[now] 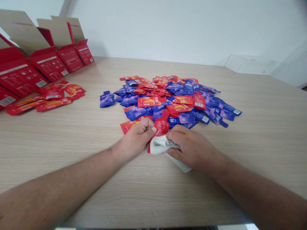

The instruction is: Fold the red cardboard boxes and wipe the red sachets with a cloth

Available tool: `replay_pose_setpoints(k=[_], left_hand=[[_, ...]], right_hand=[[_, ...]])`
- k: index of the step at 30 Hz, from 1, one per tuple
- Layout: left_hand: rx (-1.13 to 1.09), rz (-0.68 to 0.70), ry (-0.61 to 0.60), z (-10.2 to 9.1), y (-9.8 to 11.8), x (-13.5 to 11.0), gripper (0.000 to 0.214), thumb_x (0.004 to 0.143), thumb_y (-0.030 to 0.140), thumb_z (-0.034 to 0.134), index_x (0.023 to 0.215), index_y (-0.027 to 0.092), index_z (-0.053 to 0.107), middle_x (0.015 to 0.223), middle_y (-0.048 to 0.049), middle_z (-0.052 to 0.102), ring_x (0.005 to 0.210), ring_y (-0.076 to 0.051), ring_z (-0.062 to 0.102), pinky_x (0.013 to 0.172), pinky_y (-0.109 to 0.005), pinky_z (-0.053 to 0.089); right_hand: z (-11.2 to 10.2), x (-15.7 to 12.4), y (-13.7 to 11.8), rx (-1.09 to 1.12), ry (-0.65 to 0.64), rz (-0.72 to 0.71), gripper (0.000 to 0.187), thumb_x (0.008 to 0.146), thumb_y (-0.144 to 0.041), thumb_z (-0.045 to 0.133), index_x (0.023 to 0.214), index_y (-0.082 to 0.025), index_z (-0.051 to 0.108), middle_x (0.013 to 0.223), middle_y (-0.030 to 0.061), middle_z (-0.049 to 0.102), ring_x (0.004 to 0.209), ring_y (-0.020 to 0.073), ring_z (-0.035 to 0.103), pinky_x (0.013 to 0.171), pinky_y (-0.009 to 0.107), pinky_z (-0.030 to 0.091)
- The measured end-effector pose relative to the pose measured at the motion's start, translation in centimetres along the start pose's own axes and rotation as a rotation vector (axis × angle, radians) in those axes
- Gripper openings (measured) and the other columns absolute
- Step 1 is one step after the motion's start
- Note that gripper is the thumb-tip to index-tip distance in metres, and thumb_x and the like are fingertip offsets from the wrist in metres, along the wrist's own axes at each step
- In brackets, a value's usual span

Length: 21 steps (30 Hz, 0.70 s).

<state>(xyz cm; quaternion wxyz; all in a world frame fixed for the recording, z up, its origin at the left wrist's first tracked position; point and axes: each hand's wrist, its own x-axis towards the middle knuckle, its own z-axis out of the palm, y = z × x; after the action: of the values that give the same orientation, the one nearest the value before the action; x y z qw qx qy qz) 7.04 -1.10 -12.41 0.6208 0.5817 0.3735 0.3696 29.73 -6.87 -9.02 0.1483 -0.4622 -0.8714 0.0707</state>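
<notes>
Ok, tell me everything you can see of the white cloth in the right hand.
The white cloth is a plain, soft-looking fabric, crumpled into a loose bunch, with one end trailing down and to the right. The right hand clasps it from above. It lies against the lower part of a red sachet pinched by the left hand, just above the wood-grain table.

Wood-grain table (pixel 263 153) — red and blue sachets (pixel 163 99), red cartons (pixel 50 65)

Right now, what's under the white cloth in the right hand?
The white cloth in the right hand covers part of a red sachet; its hidden part, and anything else beneath, cannot be seen.
</notes>
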Motion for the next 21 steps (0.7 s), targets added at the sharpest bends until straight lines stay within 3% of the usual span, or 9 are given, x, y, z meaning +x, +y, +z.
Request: replay_pose_setpoints(k=[3, 8, 12, 17, 21], left_hand=[[-0.034, -0.023, 0.0, -0.16, -0.25, 0.15, 0.036, 0.095, 0.05, 0.075, 0.091, 0.022, 0.052, 0.069, 0.0055, 0.049, 0.059, -0.011, 0.041, 0.056, -0.024, 0.031], [-0.035, -0.013, -0.017, -0.34, -0.37, 0.25, 0.035, 0.094, 0.048, 0.076, 0.09, 0.022, 0.052, 0.075, 0.0032, 0.055, 0.064, -0.013, 0.048, 0.059, -0.025, 0.036], [-0.064, -0.026, -0.013, -0.37, -0.33, 0.27, 0.036, 0.094, 0.048, 0.076, 0.09, 0.023, 0.05, 0.071, 0.0046, 0.052, 0.06, -0.012, 0.044, 0.057, -0.025, 0.032], [-0.07, -0.009, -0.028, -0.32, -0.21, 0.21, 0.034, 0.093, 0.045, 0.078, 0.09, 0.022, 0.052, 0.073, 0.0038, 0.054, 0.062, -0.012, 0.047, 0.059, -0.025, 0.036], [-0.085, -0.034, -0.017, -0.21, -0.15, 0.18, 0.033, 0.094, 0.045, 0.077, 0.09, 0.023, 0.053, 0.07, 0.0047, 0.052, 0.06, -0.012, 0.044, 0.057, -0.024, 0.034]], right_hand=[[0.0, 0.03, -0.1, 0.006, 0.106, 0.086, 0.016, 0.101, -0.027, 0.07, 0.115, -0.02, 0.067, 0.115, 0.0103, 0.067, 0.106, 0.0277, 0.066, 0.09, 0.041, 0.055], [-0.08, 0.01, -0.55, 0.021, -0.058, -0.061, 0.011, 0.101, -0.027, 0.073, 0.109, -0.021, 0.069, 0.111, 0.0077, 0.068, 0.101, 0.0265, 0.066, 0.085, 0.038, 0.055], [-0.15, -0.04, -0.37, 0.014, 0.093, 0.08, 0.016, 0.102, -0.027, 0.07, 0.116, -0.019, 0.068, 0.114, 0.0097, 0.067, 0.104, 0.0277, 0.065, 0.089, 0.041, 0.055], [-0.11, 0.0, -0.7, 0.038, -0.094, -0.092, 0.01, 0.099, -0.026, 0.074, 0.106, -0.021, 0.069, 0.111, 0.0069, 0.068, 0.099, 0.0265, 0.066, 0.083, 0.038, 0.054], [-0.23, 0.02, -0.2, 0.011, 0.099, 0.055, 0.014, 0.101, -0.025, 0.07, 0.114, -0.019, 0.067, 0.114, 0.0098, 0.067, 0.103, 0.028, 0.066, 0.087, 0.041, 0.054]])
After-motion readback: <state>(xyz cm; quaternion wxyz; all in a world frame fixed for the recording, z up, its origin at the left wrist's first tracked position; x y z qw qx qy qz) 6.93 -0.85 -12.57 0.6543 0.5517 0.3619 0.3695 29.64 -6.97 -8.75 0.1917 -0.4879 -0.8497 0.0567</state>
